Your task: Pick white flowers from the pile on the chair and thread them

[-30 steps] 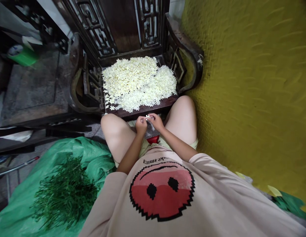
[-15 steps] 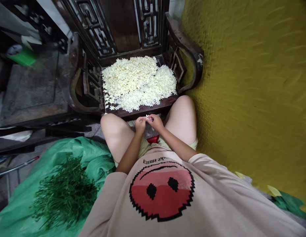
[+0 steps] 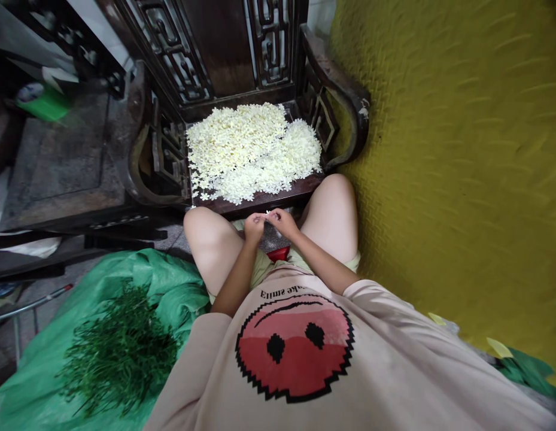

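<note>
A small white flower [image 3: 267, 212] shows at the tips of my right hand [image 3: 283, 224], whose thumb and fingers are pinched on it. My left hand [image 3: 254, 227] is closed in a pinch too, its fingertips meeting the right ones beside the flower. What lies between the left fingers is too small to make out. Both hands are held between my knees, just before the seat's front edge. On the dark wooden chair [image 3: 271, 197] ahead lies a broad heap of white and cream flower heads [image 3: 242, 140].
At my left, a pile of thin green stems [image 3: 120, 353] rests on a green plastic sheet [image 3: 161, 269]. A dark wooden side table [image 3: 57, 161] stands beyond, carrying a bright green container [image 3: 48, 105]. A yellow textured surface [image 3: 448, 149] rises close on the right. Something red [image 3: 278, 254] lies in my lap.
My fingertips have closed in around the flower, so less of it shows. The arms and the heap on the chair look the same.
</note>
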`<state>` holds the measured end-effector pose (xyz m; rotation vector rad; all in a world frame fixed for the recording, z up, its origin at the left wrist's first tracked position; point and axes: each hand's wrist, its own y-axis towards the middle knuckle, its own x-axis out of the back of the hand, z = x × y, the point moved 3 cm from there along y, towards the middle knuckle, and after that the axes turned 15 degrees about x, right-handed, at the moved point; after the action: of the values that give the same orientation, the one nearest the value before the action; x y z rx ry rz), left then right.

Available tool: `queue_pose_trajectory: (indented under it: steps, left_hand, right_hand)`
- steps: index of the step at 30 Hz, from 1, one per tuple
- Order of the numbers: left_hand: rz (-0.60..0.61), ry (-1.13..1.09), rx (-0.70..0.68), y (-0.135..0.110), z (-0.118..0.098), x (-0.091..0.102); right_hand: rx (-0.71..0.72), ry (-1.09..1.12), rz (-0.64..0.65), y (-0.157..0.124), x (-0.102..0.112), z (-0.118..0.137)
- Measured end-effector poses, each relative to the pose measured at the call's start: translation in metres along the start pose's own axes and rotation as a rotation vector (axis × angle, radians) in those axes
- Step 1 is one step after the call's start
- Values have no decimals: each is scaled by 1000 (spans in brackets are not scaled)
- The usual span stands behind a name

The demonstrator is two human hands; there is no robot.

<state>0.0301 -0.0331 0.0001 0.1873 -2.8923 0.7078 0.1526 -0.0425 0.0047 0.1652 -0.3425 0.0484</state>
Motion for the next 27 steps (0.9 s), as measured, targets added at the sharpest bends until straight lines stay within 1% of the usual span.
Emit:
queue_pose_trajectory:
  steps: [8, 13, 16, 18, 21, 25, 27]
  left_hand:
    - [9, 43, 6, -3, -3, 0]
    - [16, 39, 23, -6, -5, -3]
    - [23, 12, 38, -5, -4, -4]
    - [25, -28, 67, -3, -2, -5]
    - [43, -107, 134, 0, 2, -9]
    - [79, -230, 266, 2, 7, -16]
    - [106, -299, 346, 4, 9, -16]
  right_hand:
    - [-73, -29, -1, -1, 1, -1]
    - [-27, -106, 3, -2, 3, 5]
    - [-4, -89, -11, -1, 3, 8]
    - [-16, -44, -36, -1, 3, 8]
    - [-69, 89, -88, 0, 0, 6]
    - [-197, 327, -177, 0, -9, -1]
    - [-275, 448, -233, 1, -11, -6]
